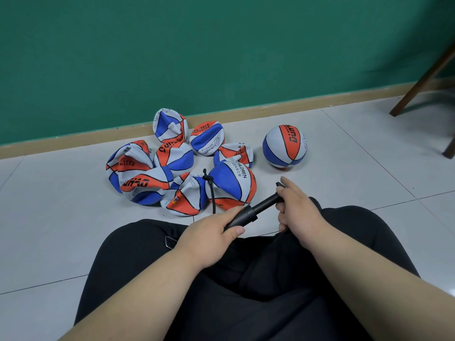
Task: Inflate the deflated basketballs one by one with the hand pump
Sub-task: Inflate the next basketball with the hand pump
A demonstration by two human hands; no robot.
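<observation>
A black hand pump [254, 209] lies slanted above my lap. My left hand [211, 230] grips its barrel at the lower end. My right hand [294, 207] is closed around the handle end, with the piston rod partly drawn out. A thin black hose [212, 193] runs from the pump up to a blue, white and orange basketball [232, 184] just in front of my hands. That ball looks partly filled. Several crumpled deflated basketballs [147, 178] in the same colours are heaped on the floor to its left and behind it.
One round, inflated basketball [284, 146] rests apart at the right on the pale tiled floor [344, 168]. A green wall with a tan skirting board [73, 141] runs behind the heap. Wooden furniture legs [418, 77] stand at the far right. My black trousers [246, 279] fill the foreground.
</observation>
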